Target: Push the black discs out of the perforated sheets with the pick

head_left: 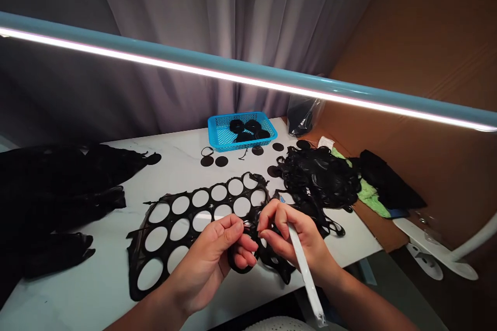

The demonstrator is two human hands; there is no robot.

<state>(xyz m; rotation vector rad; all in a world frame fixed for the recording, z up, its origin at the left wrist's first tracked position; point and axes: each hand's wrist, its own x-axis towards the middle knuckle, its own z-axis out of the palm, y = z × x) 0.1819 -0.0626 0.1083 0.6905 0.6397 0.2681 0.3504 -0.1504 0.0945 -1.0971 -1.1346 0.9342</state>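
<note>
Over the front of the table, my left hand (217, 253) pinches with thumb and forefinger. A round black piece (241, 267) sits in its curled fingers, partly hidden by them. Close by on the right, my right hand (297, 235) grips a slim white pen-like tool (305, 271), whose back end points down toward me. The tool's working tip is hidden, so its kind cannot be told. Beneath both hands lies a black sheet (165, 207) with rows of round holes cut out. Its right end is bunched up under my right hand.
A blue basket (217, 144) at the back holds black round pieces. Several black discs (221, 161) lie before it. On the right is a tangled black heap (320, 176); black fabric (77, 181) covers the left side. A lit tube lamp (233, 73) crosses above the table.
</note>
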